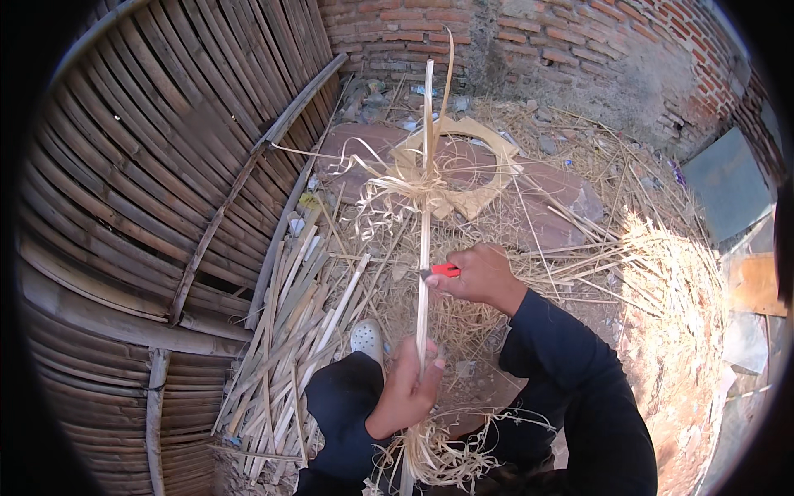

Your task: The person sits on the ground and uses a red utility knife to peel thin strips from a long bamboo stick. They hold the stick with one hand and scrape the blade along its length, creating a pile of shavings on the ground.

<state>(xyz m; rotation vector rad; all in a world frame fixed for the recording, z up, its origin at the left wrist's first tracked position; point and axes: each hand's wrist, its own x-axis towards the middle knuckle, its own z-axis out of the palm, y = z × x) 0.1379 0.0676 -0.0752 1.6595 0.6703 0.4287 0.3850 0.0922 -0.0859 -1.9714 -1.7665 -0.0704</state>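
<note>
A long pale bamboo strip (pixel 423 306) runs upright through the middle of the view, from near my body toward the brick wall. Curled shavings (pixel 389 192) cling in a bunch partway along its far half. My left hand (pixel 406 388) is closed around the strip's nearer part. Farther along, my right hand (pixel 482 279) grips a red-handled cutter knife (pixel 447 270), its dark blade end against the strip. More curled shavings (pixel 451 455) gather around the near end, below my left hand.
Cut bamboo strips (pixel 285 355) lie piled at the left, beside a slatted bamboo wall (pixel 157 165). A torn cardboard piece (pixel 471 202) rests on a reddish slab (pixel 546 194). Shavings and debris litter the ground before the brick wall (pixel 571 50). Panels (pixel 728 183) lean at the right.
</note>
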